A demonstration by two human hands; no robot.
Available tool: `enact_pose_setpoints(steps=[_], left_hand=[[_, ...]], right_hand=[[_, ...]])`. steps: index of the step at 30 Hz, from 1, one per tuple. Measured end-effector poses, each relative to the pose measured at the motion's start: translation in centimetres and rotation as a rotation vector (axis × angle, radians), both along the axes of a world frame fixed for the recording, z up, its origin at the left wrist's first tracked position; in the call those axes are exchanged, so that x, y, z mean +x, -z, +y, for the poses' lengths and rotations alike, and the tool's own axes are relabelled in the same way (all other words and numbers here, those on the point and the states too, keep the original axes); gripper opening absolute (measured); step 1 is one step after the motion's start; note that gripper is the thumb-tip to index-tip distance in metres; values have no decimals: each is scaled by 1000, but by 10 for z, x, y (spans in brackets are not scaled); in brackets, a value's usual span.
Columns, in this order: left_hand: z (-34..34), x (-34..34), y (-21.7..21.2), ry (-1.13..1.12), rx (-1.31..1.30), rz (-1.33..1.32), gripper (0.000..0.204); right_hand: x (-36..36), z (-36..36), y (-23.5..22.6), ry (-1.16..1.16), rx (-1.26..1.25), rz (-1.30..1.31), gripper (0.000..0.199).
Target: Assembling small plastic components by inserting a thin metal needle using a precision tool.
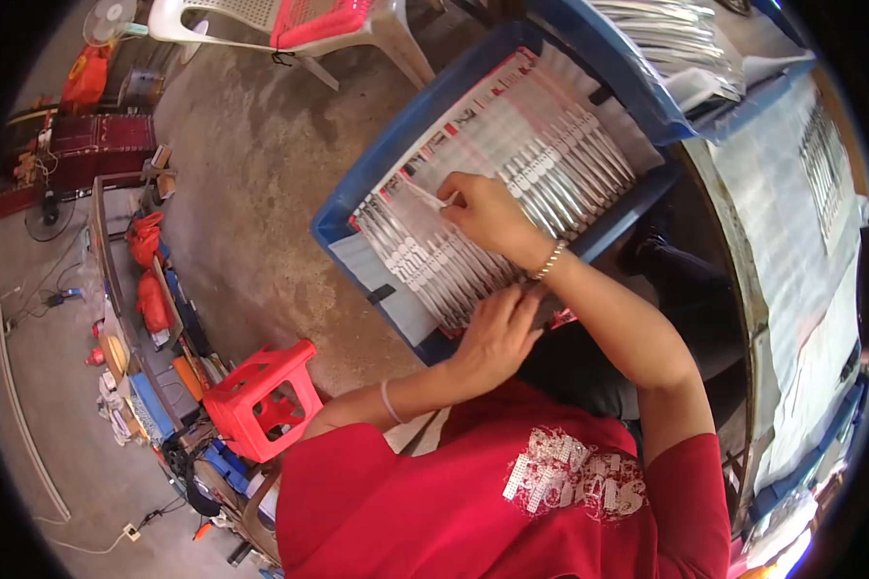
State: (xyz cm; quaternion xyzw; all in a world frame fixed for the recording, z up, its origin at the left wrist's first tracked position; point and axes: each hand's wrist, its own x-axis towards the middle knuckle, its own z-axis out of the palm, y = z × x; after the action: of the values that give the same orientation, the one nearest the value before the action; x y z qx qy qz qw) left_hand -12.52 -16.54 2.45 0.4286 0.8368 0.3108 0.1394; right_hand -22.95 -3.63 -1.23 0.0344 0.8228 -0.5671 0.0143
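Observation:
A blue tray rests tilted on my lap and holds overlapping rows of narrow silvery packets laid on a printed sheet. My right hand, with a bead bracelet at the wrist, hovers over the middle of the rows and pinches one thin white packet between its fingertips. My left hand lies at the near edge of the tray, fingers pressed down on the lower rows of packets. I wear a red shirt.
A second blue tray with stacked silvery packets stands at the upper right. A table with sheets of packets runs along the right. A red plastic stool, a white chair, a cluttered low shelf and concrete floor lie to the left.

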Motion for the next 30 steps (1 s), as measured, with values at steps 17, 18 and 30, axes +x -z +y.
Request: enact_pose_setpoints(steps=[17,18,30], left_hand=[[-20,-4,24,-139,307,-237,46],[-20,-5,24,-155,325,-245,39],[-17,2,28,-109,373,-293,46]], right_hand=[[-39,-79,26,-84,101,-140,16],[-40,-79,27,-92,105,-141,16],[-17,-32,8,-90,232,130,17]])
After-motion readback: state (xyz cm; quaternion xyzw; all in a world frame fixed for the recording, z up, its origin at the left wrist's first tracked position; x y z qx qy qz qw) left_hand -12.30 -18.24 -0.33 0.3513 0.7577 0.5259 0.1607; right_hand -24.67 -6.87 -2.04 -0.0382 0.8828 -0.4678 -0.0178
